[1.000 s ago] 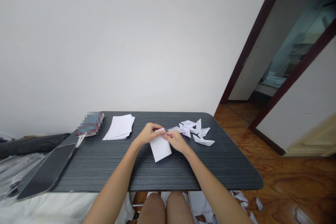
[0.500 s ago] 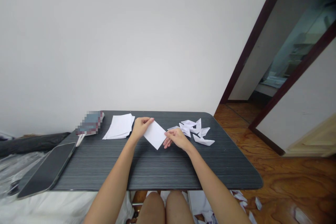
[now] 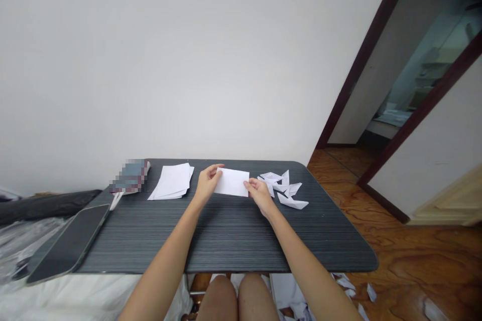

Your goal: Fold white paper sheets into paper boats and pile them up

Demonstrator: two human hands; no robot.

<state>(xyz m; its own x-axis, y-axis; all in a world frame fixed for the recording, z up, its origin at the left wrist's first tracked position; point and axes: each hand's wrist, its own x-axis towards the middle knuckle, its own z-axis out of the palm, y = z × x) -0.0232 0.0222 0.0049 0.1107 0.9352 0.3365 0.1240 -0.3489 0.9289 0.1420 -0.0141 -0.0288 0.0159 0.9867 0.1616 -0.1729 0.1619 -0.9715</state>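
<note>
A white sheet of paper (image 3: 232, 183), roughly rectangular, is held above the table between both hands, its long side running left to right. My left hand (image 3: 208, 182) pinches its upper left corner between thumb and fingers. At the right edge, my right hand (image 3: 259, 194) grips the sheet, thumb in front and fingers mostly behind it. Just beyond that hand lie several folded white paper boats (image 3: 292, 201), bunched together. To the left of my left hand rests a loose stack of white paper sheets (image 3: 172, 181).
The dark striped table (image 3: 233, 246) stands against a white wall. A tablet-like dark slab (image 3: 70, 246) lies at its left edge, near a blurred-out packet (image 3: 131, 175). Paper scraps (image 3: 344, 283) litter the wooden floor at right, beside a doorway.
The sheet has turned from a slanted position to nearly level and shifted slightly right. My left hand has moved right; my right hand has changed its hold on the right edge.
</note>
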